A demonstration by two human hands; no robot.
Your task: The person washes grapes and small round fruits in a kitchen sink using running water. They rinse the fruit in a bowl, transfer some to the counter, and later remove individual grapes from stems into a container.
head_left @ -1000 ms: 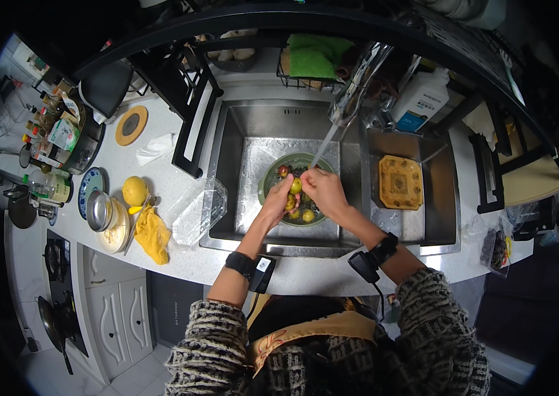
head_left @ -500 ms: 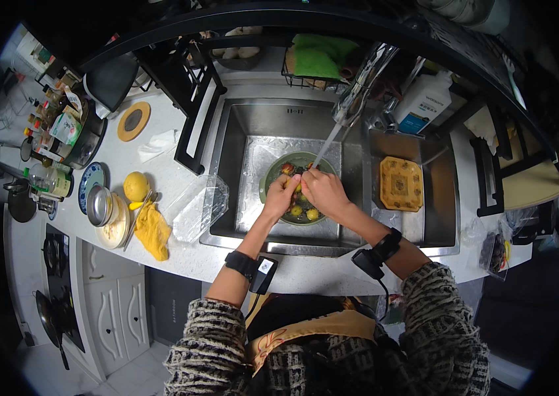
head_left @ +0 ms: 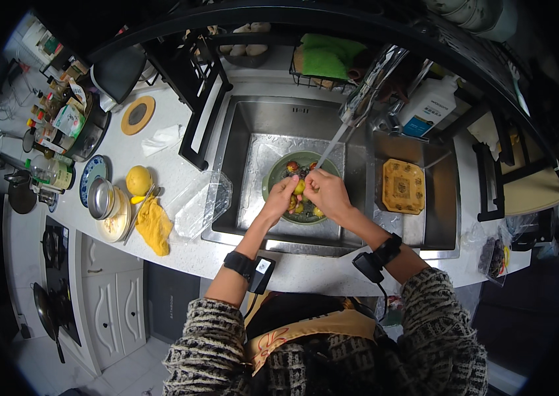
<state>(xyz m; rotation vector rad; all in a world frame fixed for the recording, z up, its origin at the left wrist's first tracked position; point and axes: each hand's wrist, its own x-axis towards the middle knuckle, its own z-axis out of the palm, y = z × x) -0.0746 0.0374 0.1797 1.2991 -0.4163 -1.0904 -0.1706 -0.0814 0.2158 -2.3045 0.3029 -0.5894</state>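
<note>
A green bowl (head_left: 270, 177) stands in the steel sink (head_left: 243, 218), holding water and several small yellow and reddish fruits. Over it, my left hand (head_left: 280, 200) is closed around a small yellow fruit (head_left: 300, 187), thumb on top. My right hand (head_left: 329, 195) is closed in a pinch right beside that fruit; whatever its fingertips hold is hidden. From the chrome faucet (head_left: 362, 99) a stream of water (head_left: 329, 150) runs down at the far edge of my right hand, into the bowl.
The smaller right basin holds an orange-brown tray (head_left: 403, 187). Clear plastic packaging (head_left: 203, 208) lies by the sink's left edge, near a yellow cloth (head_left: 153, 224), stacked bowls (head_left: 102, 202) and a round yellow fruit (head_left: 139, 180). A black rack post (head_left: 194, 142) and a white bottle (head_left: 430, 105) stand behind.
The yellow fruit shows more between my hands now. My right fingers have drawn slightly apart from my left thumb. The whole view has shifted a little.
</note>
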